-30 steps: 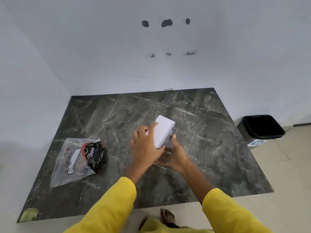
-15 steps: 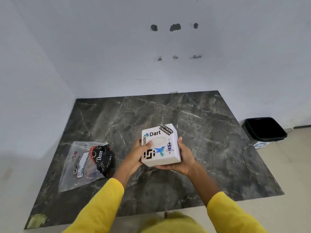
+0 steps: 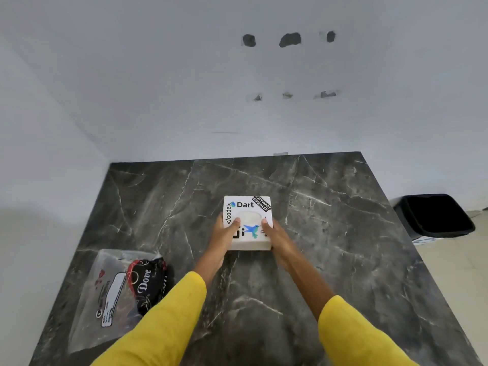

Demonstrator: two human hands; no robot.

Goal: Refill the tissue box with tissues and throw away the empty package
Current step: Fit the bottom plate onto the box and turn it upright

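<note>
A white square tissue box (image 3: 247,207) with stickers and an oval opening on top rests flat in the middle of the dark marble table (image 3: 330,233). My left hand (image 3: 225,233) grips its left side and my right hand (image 3: 274,233) grips its right side, both thumbs lying on the lid. A clear plastic package (image 3: 111,291) with a white label and a black "Dove" wrapper inside lies flat at the table's front left, apart from both hands. Whether the box holds tissues is hidden.
A black waste bin (image 3: 435,215) stands on the floor just beyond the table's right edge. White walls close off the table at the back and the left. A tiled floor shows at the right.
The box was tilted in the air a second ago; both hands turned it sticker side up, moved it away from me and set it down on the table.
</note>
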